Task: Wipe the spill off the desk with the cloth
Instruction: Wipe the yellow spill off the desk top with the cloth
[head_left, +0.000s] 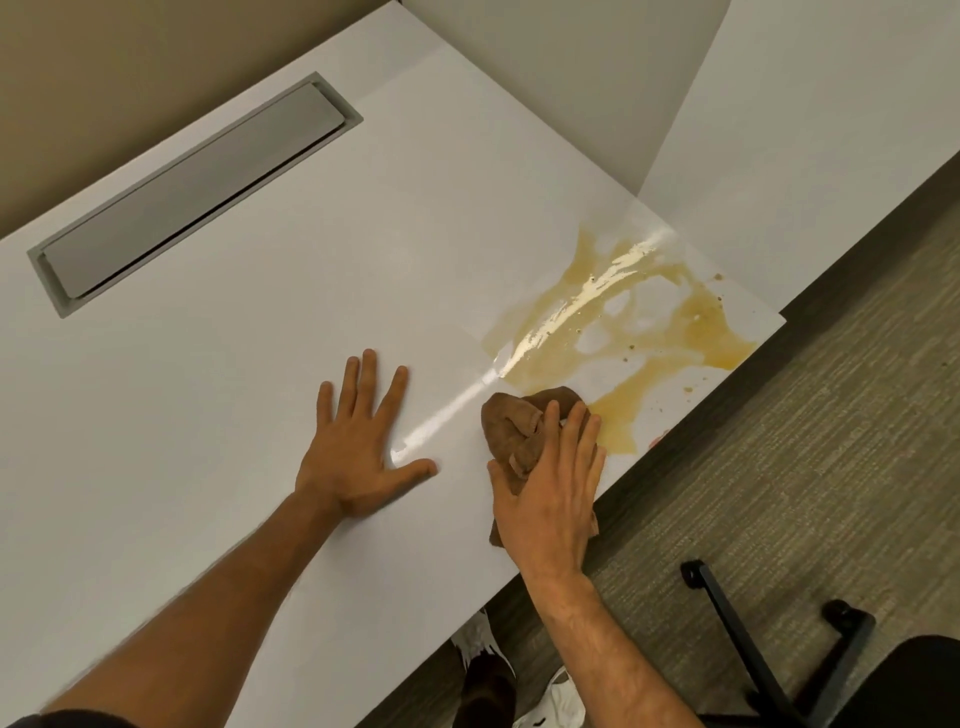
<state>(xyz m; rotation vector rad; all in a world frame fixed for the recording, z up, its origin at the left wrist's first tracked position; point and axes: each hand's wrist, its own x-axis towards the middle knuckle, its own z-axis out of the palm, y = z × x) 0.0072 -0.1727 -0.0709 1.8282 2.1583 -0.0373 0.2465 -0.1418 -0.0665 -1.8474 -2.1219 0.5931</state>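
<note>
A yellow-brown spill spreads over the right corner of the white desk, reaching close to the desk's edge. A crumpled brown cloth lies at the spill's near rim. My right hand presses down on the cloth with straight fingers, covering its near half. My left hand lies flat on the bare desk to the left of the cloth, fingers spread, holding nothing.
A grey cable hatch is set into the desk at the far left. The desk's edge runs diagonally beside my right hand. A black office chair base stands on the carpet at lower right. White partition walls rise behind the spill.
</note>
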